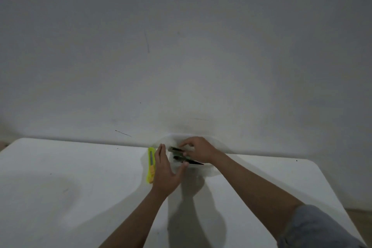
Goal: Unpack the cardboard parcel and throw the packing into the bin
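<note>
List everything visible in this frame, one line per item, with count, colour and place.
utility knife: one, yellow-green with an orange part, flat on the table just left of the left hand.
white wrapping: one, white, at the table's far edge under both hands; material unclear.
dark item: count and kind unclear, dark green and black, inside the wrapping.
table: one, white, against the wall.
wall: one, white, scuffed.
left hand: fingers straight, beside the wrapping.
right hand: fingers curled, grip on the dark item.
</note>
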